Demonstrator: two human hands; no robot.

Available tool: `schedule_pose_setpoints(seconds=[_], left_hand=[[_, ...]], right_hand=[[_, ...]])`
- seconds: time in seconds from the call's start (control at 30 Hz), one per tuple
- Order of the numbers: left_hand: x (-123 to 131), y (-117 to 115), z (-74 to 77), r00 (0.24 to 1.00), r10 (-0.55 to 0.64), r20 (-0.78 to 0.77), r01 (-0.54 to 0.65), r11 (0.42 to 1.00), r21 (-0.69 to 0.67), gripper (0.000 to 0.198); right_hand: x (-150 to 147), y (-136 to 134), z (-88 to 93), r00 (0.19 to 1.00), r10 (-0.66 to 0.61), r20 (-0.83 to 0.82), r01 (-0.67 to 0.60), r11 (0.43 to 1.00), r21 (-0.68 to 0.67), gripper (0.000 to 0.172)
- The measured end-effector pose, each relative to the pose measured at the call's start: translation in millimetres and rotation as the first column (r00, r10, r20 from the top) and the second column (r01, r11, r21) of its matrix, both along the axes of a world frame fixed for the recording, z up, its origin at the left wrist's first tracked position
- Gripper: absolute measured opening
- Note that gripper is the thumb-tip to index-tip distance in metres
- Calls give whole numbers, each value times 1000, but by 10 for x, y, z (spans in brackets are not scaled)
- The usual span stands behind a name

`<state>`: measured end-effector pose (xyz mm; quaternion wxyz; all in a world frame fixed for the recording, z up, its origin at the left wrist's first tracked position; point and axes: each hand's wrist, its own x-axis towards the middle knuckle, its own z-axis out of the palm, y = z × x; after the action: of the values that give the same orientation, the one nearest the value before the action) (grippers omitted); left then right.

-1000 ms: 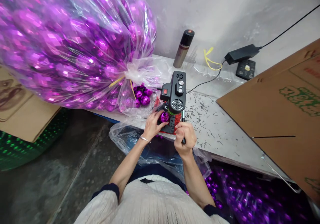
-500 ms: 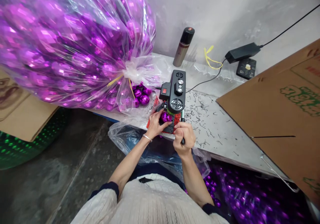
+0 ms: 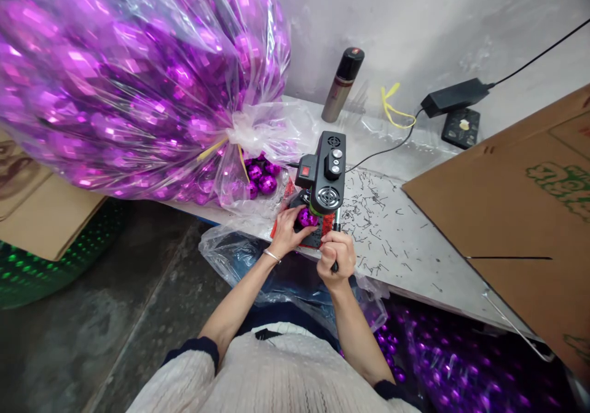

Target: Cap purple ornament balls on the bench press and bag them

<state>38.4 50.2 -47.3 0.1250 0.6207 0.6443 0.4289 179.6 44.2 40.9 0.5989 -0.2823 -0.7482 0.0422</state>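
Observation:
A shiny purple mirrored ball (image 3: pixel 307 217) sits under the head of a small black bench machine (image 3: pixel 329 173), with its lower parts partly hidden. My left hand (image 3: pixel 287 231) grips the ball from the left, thumb in front and fingers behind. My right hand (image 3: pixel 338 255) is wrapped round the black grip of the machine's lever (image 3: pixel 337 219). Red strips show on the machine's base (image 3: pixel 313 239). Several more purple balls (image 3: pixel 267 184) lie left of the machine, beside the clear plastic.
A huge clear bag of purple balls (image 3: pixel 152 93) fills the left. At the back stand a spray can (image 3: pixel 343 85) and a power adapter (image 3: pixel 456 96). Thin dark scraps (image 3: pixel 369 216) litter the white table. Cardboard boxes (image 3: pixel 516 198) rise at right; more purple balls (image 3: pixel 461 364) lie below.
My right hand and the lever grip have shifted slightly down and left. My left hand stays on the ball. The whole view has moved a little.

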Motion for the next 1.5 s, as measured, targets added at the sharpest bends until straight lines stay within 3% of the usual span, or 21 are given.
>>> schedule_pose_setpoints(seconds=[0.3, 0.73, 0.9, 1.0, 1.17, 1.3, 1.5], left_hand=[[-5, -9, 26, 1000, -2, -24, 1, 999, -33, 62], [-12, -5, 20, 1000, -9, 0, 9, 1000, -14, 62], [-17, 2, -17, 1000, -5, 6, 5, 1000, -17, 59], [-17, 23, -33, 1000, -4, 14, 4, 1000, 0, 60], [-20, 33, 25, 1000, -17, 24, 17, 1000, 17, 59], [-51, -245, 89, 999, -31, -15, 32, 997, 70, 63], [-124, -1019, -39, 940, -253, -228, 284, 952, 114, 61]], right_hand=[[-18, 18, -239, 999, -22, -47, 22, 1000, 8, 21], [-50, 53, -302, 998, -41, -49, 43, 998, 42, 24], [-62, 96, -323, 999, -23, 22, 20, 990, 143, 24], [-71, 81, -223, 999, 1, -39, 3, 995, 101, 25], [-60, 15, 225, 995, -30, -93, 23, 997, -72, 21], [-44, 6, 436, 998, -27, -61, 22, 996, -83, 22], [-53, -17, 337, 999, -25, -37, 23, 999, -45, 24]])
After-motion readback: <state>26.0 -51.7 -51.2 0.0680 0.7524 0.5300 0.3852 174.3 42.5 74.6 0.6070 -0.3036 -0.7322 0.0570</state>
